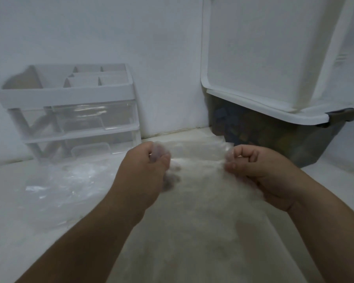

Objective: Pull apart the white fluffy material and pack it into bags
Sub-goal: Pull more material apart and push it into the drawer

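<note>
— What do the hands hold?
— The left hand [143, 170] and the right hand [260, 172], fingers curled tight, each grip the top edge of a clear bag [198, 149], pulled taut between them.
— And the white fluffy material [202, 211]?
— Blurred, it appears to fill that bag from the hands down toward the camera, above a pale surface [335, 190].
— Around it?
— Loose clear plastic [59, 184] lies left, before a white drawer organiser [70, 111]. A lidded dark bin [274, 135] stands right, against the wall.

No legible text, labels, brands or numbers anywhere in view.
</note>
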